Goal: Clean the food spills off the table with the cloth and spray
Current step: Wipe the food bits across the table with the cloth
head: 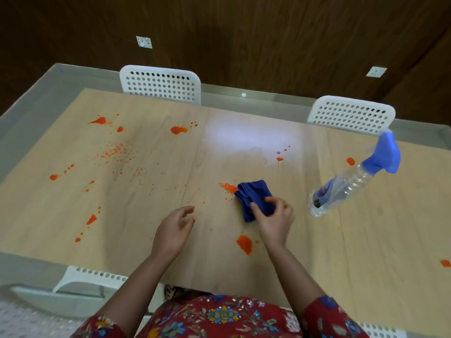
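Note:
A folded dark blue cloth (251,196) lies on the light wooden table (146,240), pressed against a small heap of orange crumbs (228,187). My right hand (275,222) grips the cloth's near edge. My left hand (174,230) hovers over the table to the left, fingers apart, holding nothing. A clear spray bottle (351,185) with a blue trigger head stands at the right, apart from both hands. Orange sauce blots (244,243) and scattered crumbs (114,152) mark the tabletop, mostly on the left half.
Two white perforated chairs (161,84) (351,113) stand at the far side, and another white chair (87,276) at the near left. A wet sheen (249,145) shows at the table's middle back. Dark wood panelling with sockets rises behind.

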